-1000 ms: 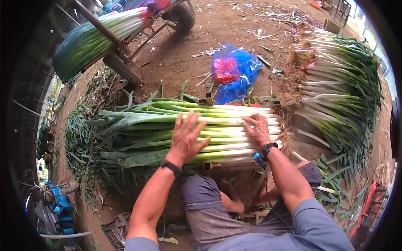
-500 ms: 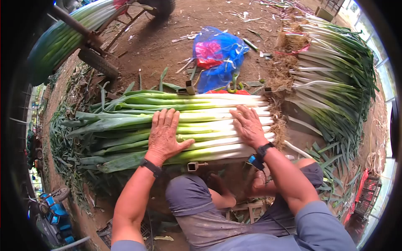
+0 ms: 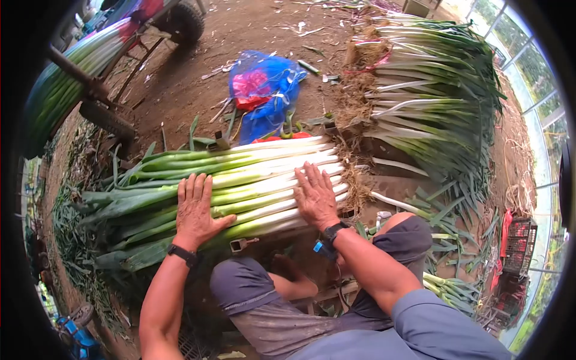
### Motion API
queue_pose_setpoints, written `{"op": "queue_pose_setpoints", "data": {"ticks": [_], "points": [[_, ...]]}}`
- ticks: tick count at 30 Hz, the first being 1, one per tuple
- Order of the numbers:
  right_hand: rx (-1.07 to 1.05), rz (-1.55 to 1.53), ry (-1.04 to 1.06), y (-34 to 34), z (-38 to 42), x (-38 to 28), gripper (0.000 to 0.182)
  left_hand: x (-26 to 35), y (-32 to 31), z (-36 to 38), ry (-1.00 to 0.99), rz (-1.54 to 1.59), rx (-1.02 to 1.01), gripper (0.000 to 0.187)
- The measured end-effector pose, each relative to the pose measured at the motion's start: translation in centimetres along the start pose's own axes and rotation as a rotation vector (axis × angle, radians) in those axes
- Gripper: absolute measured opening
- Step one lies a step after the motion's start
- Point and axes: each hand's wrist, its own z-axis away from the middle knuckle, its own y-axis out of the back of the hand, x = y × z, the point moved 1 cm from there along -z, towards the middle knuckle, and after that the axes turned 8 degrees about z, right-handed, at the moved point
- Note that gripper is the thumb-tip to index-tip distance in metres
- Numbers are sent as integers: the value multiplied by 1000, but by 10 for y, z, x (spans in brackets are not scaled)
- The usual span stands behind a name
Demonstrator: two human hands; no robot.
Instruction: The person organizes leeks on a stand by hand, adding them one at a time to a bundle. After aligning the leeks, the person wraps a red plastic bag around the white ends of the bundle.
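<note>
Several long green onions [image 3: 258,187] lie side by side in a flat layer in front of my knees. Their white ends and brown roots [image 3: 359,189] point right, their green leaves left. My left hand [image 3: 198,210] rests flat on the green part, fingers apart and thumb stretched out. On the white stalks near the roots lies my right hand [image 3: 316,197], palm down with fingers spread. Neither hand grips anything. Square metal tube ends [image 3: 240,245] stick up at the near and far sides of the layer.
A large pile of green onions [image 3: 429,90] lies at the right. Beyond the layer is a blue plastic bag [image 3: 270,90]. A cart wheel [image 3: 183,23] and loaded onions [image 3: 84,63] stand upper left. Leaf scraps [image 3: 75,240] cover the left ground; a crate [image 3: 519,243] is far right.
The view has turned to the right, so the scene sits further left in the picture and slightly tilted. Both hands still lie flat on the green onions.
</note>
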Motion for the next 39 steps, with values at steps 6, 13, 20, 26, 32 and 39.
{"op": "queue_pose_setpoints", "data": {"ticks": [6, 13, 20, 26, 32, 39], "points": [[-214, -296, -77, 8, -21, 9, 55, -6, -7, -1, 45, -11, -44, 112], [75, -1317, -363, 263, 12, 119, 54, -18, -10, -9, 82, -163, -165, 108], [755, -1190, -1434, 212, 402, 395, 29, -62, -34, 0, -128, -281, 12, 106], [745, -1065, -1936, 84, 558, 344, 22, -73, -34, 0, -173, -309, 14, 103], [732, -924, -2170, 82, 534, 296, 41, -79, -33, 1, -178, -333, 2, 102], [926, -1137, -2274, 51, 622, 289, 55, -83, -36, -1, -157, -350, 1, 98]]}}
